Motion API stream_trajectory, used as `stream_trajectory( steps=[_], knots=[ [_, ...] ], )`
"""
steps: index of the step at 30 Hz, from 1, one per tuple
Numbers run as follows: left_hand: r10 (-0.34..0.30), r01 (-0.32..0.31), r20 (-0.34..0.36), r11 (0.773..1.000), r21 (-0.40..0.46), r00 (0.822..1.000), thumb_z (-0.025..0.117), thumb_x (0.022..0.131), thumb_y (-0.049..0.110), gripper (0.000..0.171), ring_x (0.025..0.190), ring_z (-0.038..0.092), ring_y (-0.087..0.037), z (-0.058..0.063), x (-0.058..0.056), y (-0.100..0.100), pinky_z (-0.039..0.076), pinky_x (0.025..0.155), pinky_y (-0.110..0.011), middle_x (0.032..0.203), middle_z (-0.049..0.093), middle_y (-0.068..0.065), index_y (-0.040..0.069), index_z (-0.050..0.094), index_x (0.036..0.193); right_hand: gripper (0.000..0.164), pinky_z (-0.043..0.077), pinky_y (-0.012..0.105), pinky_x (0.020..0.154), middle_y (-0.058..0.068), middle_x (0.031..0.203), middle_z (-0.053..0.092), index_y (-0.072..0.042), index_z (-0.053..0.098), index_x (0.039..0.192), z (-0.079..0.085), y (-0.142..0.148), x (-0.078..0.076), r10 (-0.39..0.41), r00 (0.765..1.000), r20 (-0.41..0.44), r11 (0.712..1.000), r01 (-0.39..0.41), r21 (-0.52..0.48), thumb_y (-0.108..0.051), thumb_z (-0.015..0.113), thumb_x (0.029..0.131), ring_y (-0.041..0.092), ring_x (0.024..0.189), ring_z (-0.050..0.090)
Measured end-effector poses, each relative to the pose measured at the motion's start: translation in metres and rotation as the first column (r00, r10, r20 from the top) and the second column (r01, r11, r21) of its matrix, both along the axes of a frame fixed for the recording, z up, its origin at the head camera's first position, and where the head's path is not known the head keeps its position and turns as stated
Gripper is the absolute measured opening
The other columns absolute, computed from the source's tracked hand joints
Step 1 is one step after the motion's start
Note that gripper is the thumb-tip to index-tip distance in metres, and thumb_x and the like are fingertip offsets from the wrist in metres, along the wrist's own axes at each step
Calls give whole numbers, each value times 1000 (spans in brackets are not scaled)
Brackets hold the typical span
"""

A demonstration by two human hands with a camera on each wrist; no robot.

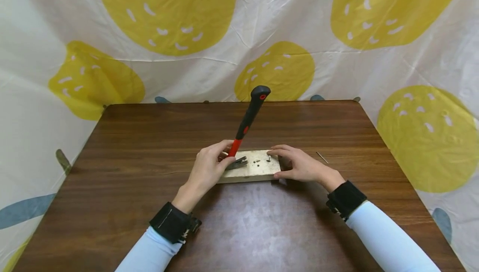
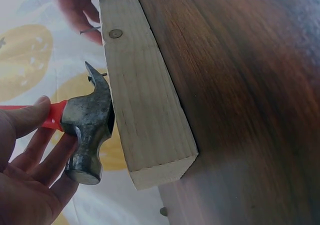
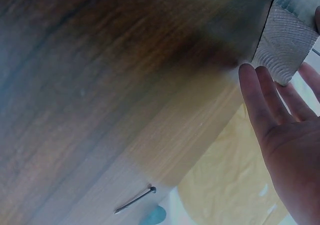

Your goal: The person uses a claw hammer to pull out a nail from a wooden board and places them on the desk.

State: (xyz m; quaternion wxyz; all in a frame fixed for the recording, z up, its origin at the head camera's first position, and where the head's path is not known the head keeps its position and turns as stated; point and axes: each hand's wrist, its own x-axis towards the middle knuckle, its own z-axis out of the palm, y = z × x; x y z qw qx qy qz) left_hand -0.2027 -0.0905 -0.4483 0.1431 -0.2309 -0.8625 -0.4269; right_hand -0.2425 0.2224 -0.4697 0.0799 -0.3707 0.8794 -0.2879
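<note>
My left hand (image 1: 209, 164) grips a claw hammer (image 1: 250, 118) low on its red neck, thumb on one side and fingers on the other. Its black handle slants upward, and the steel head (image 2: 89, 122) lies over a pale wooden block (image 1: 248, 176). In the left wrist view, the claw overlaps a nail (image 2: 105, 74) standing in the block. Another upright nail (image 1: 268, 159) is near the block's right end, close to my right index fingertip. My right hand (image 1: 301, 166) holds that end, thumb at the near edge and fingers along the far side.
A loose nail (image 1: 322, 157) lies on the brown wooden table (image 1: 149, 147), right of my right hand. Several dark marks (image 1: 256, 164) dot the block's top between the claw and the upright nail. Behind the table hangs a lemon-patterned cloth (image 1: 179, 76).
</note>
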Motion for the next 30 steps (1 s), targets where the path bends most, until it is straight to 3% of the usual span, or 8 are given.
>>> stream_trajectory(
  steps=[9, 18, 30],
  knots=[
    [-4, 4, 16, 999, 36, 1000, 81, 86, -2, 38, 83, 73, -23, -1, -1, 2, 61, 71, -36, 100, 74, -10, 8, 70, 121, 69, 52, 45, 82, 21, 154, 44, -7, 53, 149, 2, -2, 2, -2, 1000, 8, 1000, 2, -1, -30, 82, 90, 31, 123, 55],
    [-11, 8, 33, 994, 108, 999, 80, 86, -4, 35, 89, 72, -22, -4, 0, 0, 61, 75, -36, 97, 73, -9, 6, 67, 117, 67, 41, 55, 106, 20, 155, 43, -5, 57, 144, 3, -4, 4, -10, 999, -53, 1000, 11, 23, -28, 85, 88, 38, 140, 42],
    [2, -9, 46, 987, 160, 999, 79, 88, -5, 31, 95, 71, -25, -10, 3, -5, 61, 76, -32, 98, 71, -8, 4, 66, 114, 65, 50, 48, 90, 20, 150, 48, -7, 57, 143, 4, -8, 5, 6, 996, -91, 1000, -6, 3, -23, 85, 87, 36, 137, 45]
  ],
)
